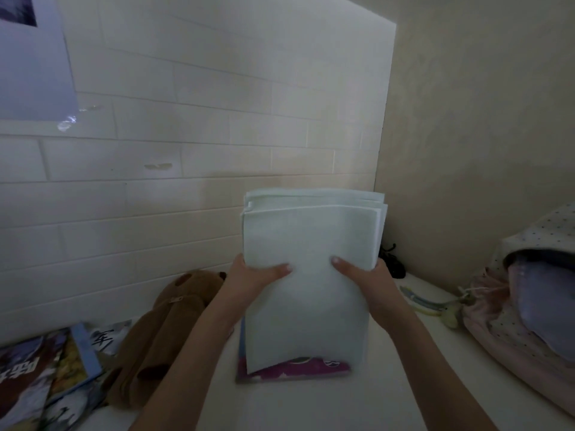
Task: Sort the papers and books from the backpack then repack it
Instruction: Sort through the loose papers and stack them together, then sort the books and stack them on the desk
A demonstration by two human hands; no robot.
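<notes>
Above the white tabletop (295, 405) we hold a stack of pale papers (308, 275) upright, our left hand (249, 276) gripping its left edge and our right hand (365, 276) its right edge, thumbs pressed on the front sheet. Behind the stack's lower end lies a book with a purple cover (298, 370). A brown plush toy (161, 331) lies to the left, with colourful books (46, 374) beside it. At the right edge sits the pink dotted backpack (525, 306), its mouth open.
</notes>
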